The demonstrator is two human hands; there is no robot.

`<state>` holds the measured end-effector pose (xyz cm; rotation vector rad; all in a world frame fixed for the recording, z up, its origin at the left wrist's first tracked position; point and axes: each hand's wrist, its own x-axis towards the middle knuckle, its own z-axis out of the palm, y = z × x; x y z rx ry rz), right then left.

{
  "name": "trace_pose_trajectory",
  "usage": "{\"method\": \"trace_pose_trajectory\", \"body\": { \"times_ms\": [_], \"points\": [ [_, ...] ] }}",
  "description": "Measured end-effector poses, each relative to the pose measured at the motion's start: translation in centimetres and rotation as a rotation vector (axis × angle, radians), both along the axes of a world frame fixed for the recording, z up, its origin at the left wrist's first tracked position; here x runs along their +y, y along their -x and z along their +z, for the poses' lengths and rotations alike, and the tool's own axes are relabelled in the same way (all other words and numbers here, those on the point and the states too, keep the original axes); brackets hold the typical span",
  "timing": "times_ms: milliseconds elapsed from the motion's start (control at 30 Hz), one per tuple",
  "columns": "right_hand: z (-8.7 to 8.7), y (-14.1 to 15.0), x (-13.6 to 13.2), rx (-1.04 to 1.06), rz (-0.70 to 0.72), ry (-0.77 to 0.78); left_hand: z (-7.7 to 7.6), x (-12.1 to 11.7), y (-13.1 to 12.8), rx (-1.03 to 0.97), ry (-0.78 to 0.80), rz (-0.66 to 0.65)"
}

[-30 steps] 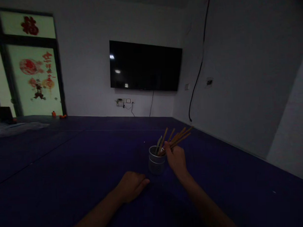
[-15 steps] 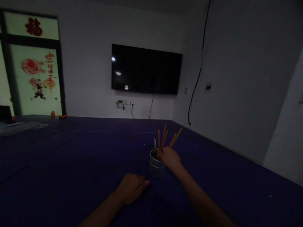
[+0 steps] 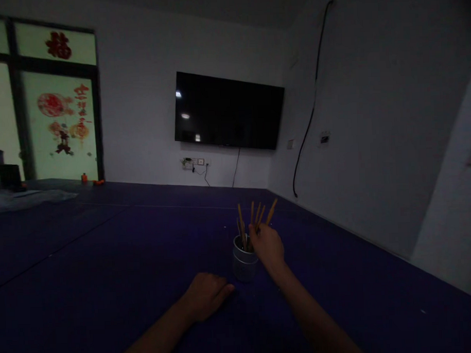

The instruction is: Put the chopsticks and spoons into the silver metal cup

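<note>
A grey cylindrical holder [image 3: 244, 266] stands upright on the dark purple tabletop [image 3: 107, 273]. Several thin wooden sticks that look like chopsticks [image 3: 242, 228] rise from it, together with a slim pale piece too dim to name. At the holder's right rim, my right hand [image 3: 268, 246] is closed around some of the chopsticks, their upper ends fanning out above my fingers. Its fingertips partly hide the holder's mouth. My left hand [image 3: 211, 296] rests on the tabletop just left of the holder's base, thumb stretched out, holding nothing; its other fingers are partly hidden.
A wall-mounted television [image 3: 229, 110] hangs beyond the table, with sockets [image 3: 194, 162] below it. Black cable [image 3: 309, 122] dangles along the right wall. Clear plastic sheeting [image 3: 31, 199] and small orange items [image 3: 98, 182] lie at the far left, near a decorated glass door [image 3: 61, 121].
My right hand first held a tilted bundle of chopsticks at the rim, then moved left over the holder; now it is slightly right again and the chopsticks stand more upright. My left hand has stayed put.
</note>
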<state>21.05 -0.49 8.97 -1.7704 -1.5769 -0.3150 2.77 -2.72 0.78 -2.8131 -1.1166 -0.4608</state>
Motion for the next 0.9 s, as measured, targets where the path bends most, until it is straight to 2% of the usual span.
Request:
{"method": "trace_pose_trajectory", "body": {
  "times_ms": [300, 500, 733, 900],
  "points": [
    [-0.4, 0.2, 0.3, -0.062, 0.018, -0.007, 0.0, 0.0, 0.1, -0.003, -0.003, -0.001],
    [-0.8, -0.3, 0.3, 0.034, 0.057, -0.026, 0.4, -0.3, 0.2, -0.014, -0.004, 0.001],
    [-1.6, -0.6, -0.3, 0.182, -0.062, -0.164, 0.1, 0.0, 0.0, -0.008, -0.011, -0.001],
    [-0.7, -0.2, -1.0, 0.269, -0.102, -0.308, 0.0, 0.1, 0.0, 0.012, -0.001, 0.003]
  ]
}}
